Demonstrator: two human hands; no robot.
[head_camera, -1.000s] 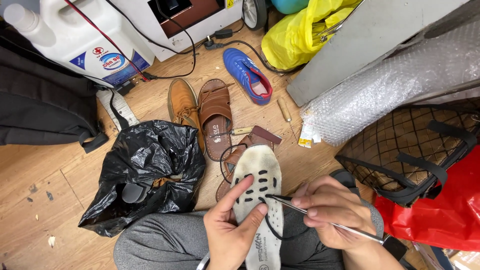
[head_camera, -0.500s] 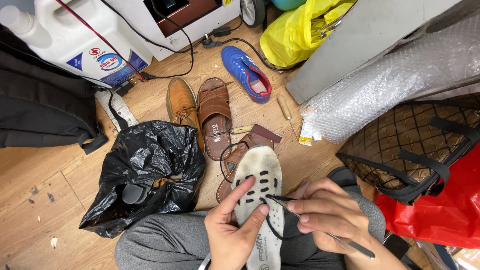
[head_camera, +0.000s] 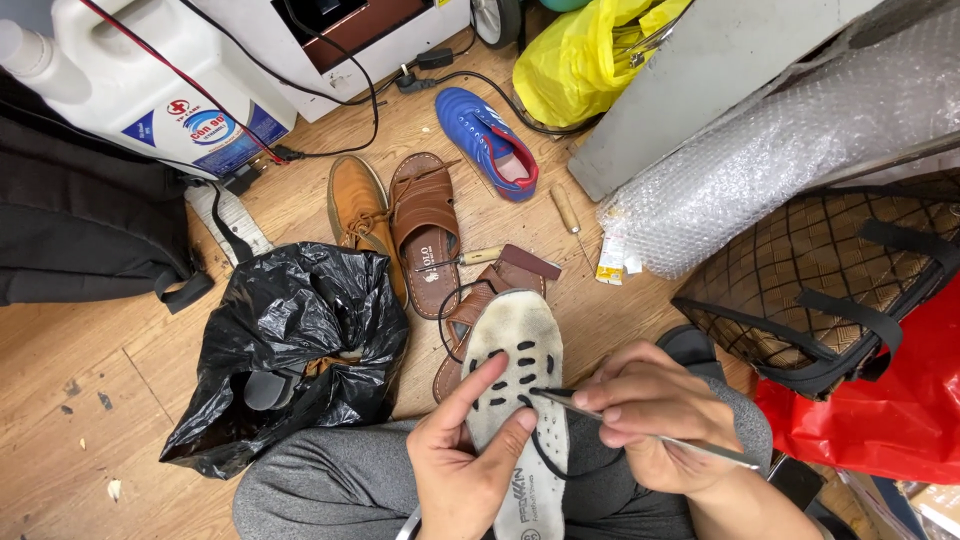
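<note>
A white shoe sole (head_camera: 512, 360) with dark oval slots lies bottom-up across my lap. My left hand (head_camera: 462, 455) grips its lower part, thumb and forefinger pressed on the slotted face. My right hand (head_camera: 655, 415) pinches a thin metal needle tool (head_camera: 640, 428) whose tip touches a slot near the sole's middle. A black thread (head_camera: 540, 455) loops down from that spot. My grey trouser legs (head_camera: 320, 490) are under it all.
A crumpled black plastic bag (head_camera: 290, 345) lies left of my knee. Brown sandals (head_camera: 425, 230), a tan shoe (head_camera: 355, 210) and a blue shoe (head_camera: 490, 140) are on the wooden floor ahead. Bubble wrap (head_camera: 760, 170), a woven black basket (head_camera: 840, 280) and a red bag (head_camera: 890, 400) crowd the right. A white jug (head_camera: 140, 70) stands at the back left.
My right hand has slid the needle tool leftward and down so its tip now sits at a slot on the sole. The left hand keeps its hold.
</note>
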